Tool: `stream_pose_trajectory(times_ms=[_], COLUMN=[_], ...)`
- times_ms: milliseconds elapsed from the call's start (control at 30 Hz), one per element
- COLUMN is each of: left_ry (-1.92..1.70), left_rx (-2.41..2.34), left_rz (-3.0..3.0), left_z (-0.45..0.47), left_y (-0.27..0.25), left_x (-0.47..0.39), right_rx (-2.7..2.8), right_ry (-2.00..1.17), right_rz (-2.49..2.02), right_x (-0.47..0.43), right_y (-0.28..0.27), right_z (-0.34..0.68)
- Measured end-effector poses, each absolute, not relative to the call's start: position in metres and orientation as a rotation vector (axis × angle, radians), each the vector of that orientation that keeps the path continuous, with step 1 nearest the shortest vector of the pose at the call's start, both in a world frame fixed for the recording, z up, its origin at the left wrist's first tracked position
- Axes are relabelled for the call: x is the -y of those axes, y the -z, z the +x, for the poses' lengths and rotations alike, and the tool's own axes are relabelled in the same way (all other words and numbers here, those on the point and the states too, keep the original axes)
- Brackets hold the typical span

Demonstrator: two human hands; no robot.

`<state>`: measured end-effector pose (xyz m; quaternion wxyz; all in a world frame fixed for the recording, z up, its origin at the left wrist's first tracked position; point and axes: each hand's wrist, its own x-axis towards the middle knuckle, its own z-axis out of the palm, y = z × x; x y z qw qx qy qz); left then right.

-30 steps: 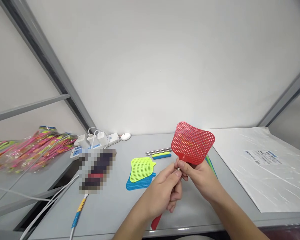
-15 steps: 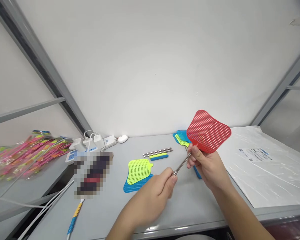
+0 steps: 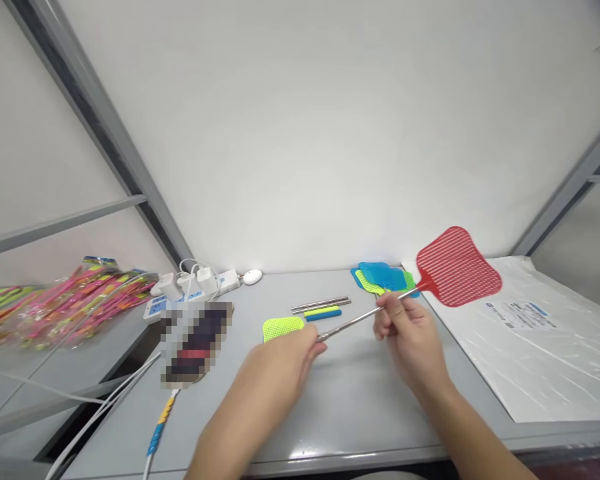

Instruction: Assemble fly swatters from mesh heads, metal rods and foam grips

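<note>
A fly swatter with a red mesh head (image 3: 460, 267) and a thin metal rod (image 3: 353, 321) is held across both hands, its head up to the right. My left hand (image 3: 283, 367) is closed around the lower end of the rod, hiding it. Closer to the head, my right hand (image 3: 413, 337) pinches the rod between thumb and fingers. Beside my left hand lies a yellow-green swatter head (image 3: 283, 327), partly covered by that hand. Behind the rod, several blue and yellow-green swatters (image 3: 380, 275) lie in a pile.
Metal rods (image 3: 320, 305) and a blue tube (image 3: 324, 315) beside a yellow one lie mid-table. A blurred-out phone-like object (image 3: 195, 347) with a cable and a power strip (image 3: 155, 308) are left. Bagged pink items (image 3: 95, 300) lie far left; a white wrapped package (image 3: 545, 360) lies right.
My hands have moved apart, and a longer stretch of rod shows. The red head has shifted right, away from my right hand. My left hand now covers more of the yellow-green head.
</note>
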<state>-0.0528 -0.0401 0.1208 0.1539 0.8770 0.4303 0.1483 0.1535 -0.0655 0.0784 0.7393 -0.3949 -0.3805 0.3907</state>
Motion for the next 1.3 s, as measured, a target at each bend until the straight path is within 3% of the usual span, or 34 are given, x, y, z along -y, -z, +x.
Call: stream_pose_trajectory(times_ms=[200,433,633,800,1033,1300], left_ry=[-0.439,-0.536,-0.632,-0.843,-1.050,-0.947], left_rx=[-1.264,-1.293,-1.158,-1.394,-1.487,-1.297], left_rz=[2.808,3.026,3.073,3.026,2.966,2.974], left_z=[-0.061,-0.044,-0.076,-0.116,-0.091,-0.057], left_y=[-0.131,-0.119,-0.128,-0.134,-0.123,-0.114], left_x=[0.033,0.035,0.015,-0.006,-0.002,0.014], right_rx=[0.674,0.854,0.888,0.639,0.645,0.986], right_ry=[-0.793,-1.075,-0.846,-0.711,-0.771,-1.013], right_rz=[-0.761,-0.711,-0.790,-0.718,-0.685,-0.832], right_x=[0.067,0.066,0.071,0.075,0.071,0.067], right_y=[-0.093,-0.064,-0.077,-0.107,-0.107,-0.085], right_z=[0.171,0.124,0.145,0.192,0.200,0.151])
